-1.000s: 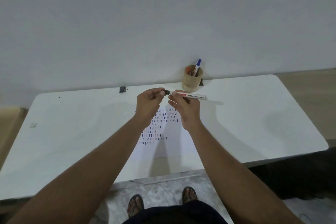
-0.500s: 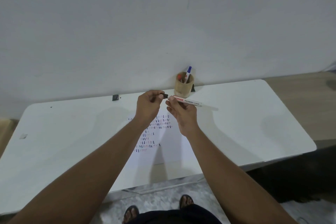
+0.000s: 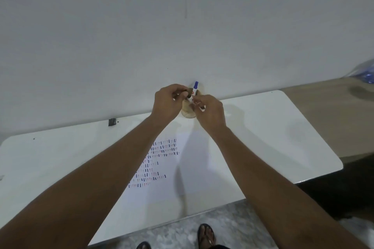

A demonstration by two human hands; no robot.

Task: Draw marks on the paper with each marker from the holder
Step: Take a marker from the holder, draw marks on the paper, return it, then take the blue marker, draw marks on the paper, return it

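Leftmost, a small black clip (image 3: 112, 122) sits at the rear edge of the white tabletop (image 3: 283, 137). Paper (image 3: 172, 184) with rows of short marks lies at centre. Left hand (image 3: 168, 101): fingers pinched together on a black cap (image 3: 188, 96). Right hand (image 3: 210, 114): fingers clamped on a white marker (image 3: 197, 105), its end meeting the cap. Directly behind both hands stands the holder (image 3: 188, 112), partly hidden, with a blue-capped marker (image 3: 195, 88) upright in it.
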